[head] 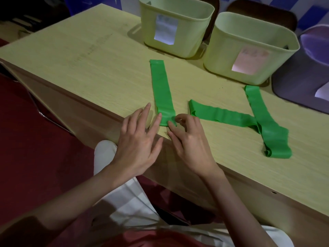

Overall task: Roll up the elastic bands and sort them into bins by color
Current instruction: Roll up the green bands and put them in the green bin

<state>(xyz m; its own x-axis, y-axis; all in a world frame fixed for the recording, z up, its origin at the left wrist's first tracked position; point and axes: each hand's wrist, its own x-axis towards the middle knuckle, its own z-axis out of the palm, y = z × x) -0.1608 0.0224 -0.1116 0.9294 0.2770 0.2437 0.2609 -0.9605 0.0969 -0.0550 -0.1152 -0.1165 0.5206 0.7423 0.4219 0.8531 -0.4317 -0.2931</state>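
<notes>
Three green elastic bands lie flat on the wooden table (92,68). The left band (161,90) runs straight away from me, its near end at the table's front edge. My left hand (138,139) has straight, spread fingers, and one fingertip touches that near end. My right hand (190,139) has curled fingers at the same end's right corner and seems to pinch it. A second band (222,115) lies crosswise to the right, its far end tucked under the third band (265,122), whose near end is folded over.
Two pale green bins with paper labels stand at the back: one (176,25) behind the left band, another (249,49) to its right. A purple-grey bin (302,73) sits at the far right edge. The table's front edge lies just under my hands.
</notes>
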